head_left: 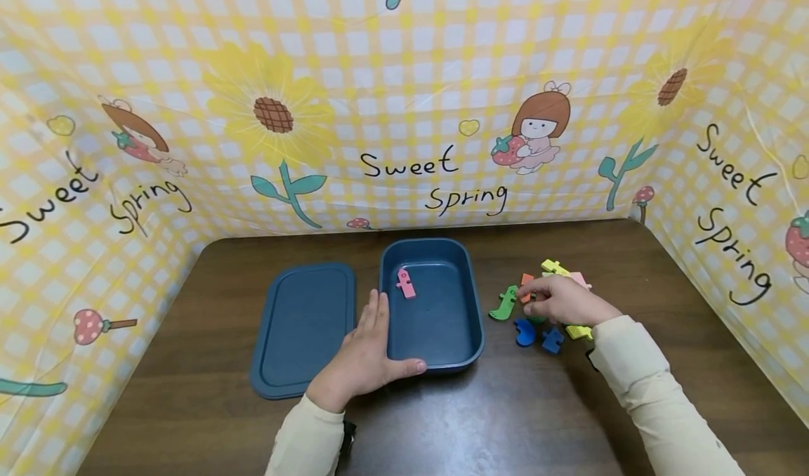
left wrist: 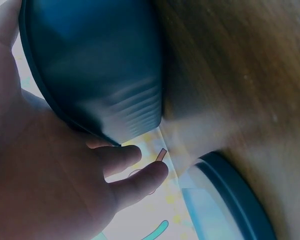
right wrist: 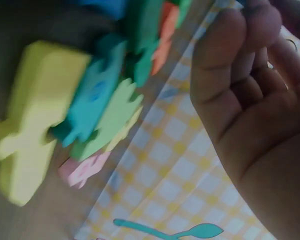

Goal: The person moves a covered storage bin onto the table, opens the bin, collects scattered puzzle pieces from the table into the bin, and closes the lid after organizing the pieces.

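Note:
My left hand (head_left: 363,353) rests against the near left corner of a dark blue plastic box (head_left: 478,307), fingers along its left side and thumb at the front rim. Inside the box lies a pink puzzle piece (head_left: 405,283). Over a pile of coloured puzzle pieces at the right, my right hand (head_left: 562,300) hovers with bent fingers, its fingertips right at a green curved piece (head_left: 504,306) and an orange piece (head_left: 527,279). Two blue pieces, one of them notched (head_left: 524,333), lie below this hand. In the right wrist view, a yellow piece (right wrist: 37,120) and a teal piece (right wrist: 92,97) lie beside the hand, which partly hides the pile from above.
A matching dark blue lid (head_left: 303,328) lies flat to the left of the box on the brown wooden table (head_left: 442,427). A yellow checked cloth (head_left: 404,97) with printed flowers walls in the table's back and sides.

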Tool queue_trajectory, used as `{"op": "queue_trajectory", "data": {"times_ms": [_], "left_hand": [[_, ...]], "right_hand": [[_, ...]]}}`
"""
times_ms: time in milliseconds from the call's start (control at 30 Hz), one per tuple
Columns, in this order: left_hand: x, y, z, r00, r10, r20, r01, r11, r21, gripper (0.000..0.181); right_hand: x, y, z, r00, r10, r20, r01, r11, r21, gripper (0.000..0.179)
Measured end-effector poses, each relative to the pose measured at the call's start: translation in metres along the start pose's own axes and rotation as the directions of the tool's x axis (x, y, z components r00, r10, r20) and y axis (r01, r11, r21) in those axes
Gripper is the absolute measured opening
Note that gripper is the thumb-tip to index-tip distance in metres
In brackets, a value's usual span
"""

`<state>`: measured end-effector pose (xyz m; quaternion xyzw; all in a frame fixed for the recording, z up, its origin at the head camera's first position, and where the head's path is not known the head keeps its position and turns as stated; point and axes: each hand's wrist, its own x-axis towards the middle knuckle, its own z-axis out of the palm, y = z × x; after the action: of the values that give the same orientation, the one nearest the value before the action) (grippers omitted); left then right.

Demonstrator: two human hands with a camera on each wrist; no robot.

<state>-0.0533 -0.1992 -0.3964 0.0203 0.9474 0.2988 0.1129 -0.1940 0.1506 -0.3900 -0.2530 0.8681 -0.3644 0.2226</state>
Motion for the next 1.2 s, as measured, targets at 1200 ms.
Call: {"op": "queue_trajectory", "data": {"times_ms": [1200], "left_hand": [[0.001, 0.000, 0.001, 1.000, -0.007, 0.013, 0.007, 1.000, 0.005, 0.130]], "right_hand": [[-0.013, 0.004, 0.033, 0.997, -0.018, -0.073, -0.007, 0.945, -0.328, 0.044]]}}
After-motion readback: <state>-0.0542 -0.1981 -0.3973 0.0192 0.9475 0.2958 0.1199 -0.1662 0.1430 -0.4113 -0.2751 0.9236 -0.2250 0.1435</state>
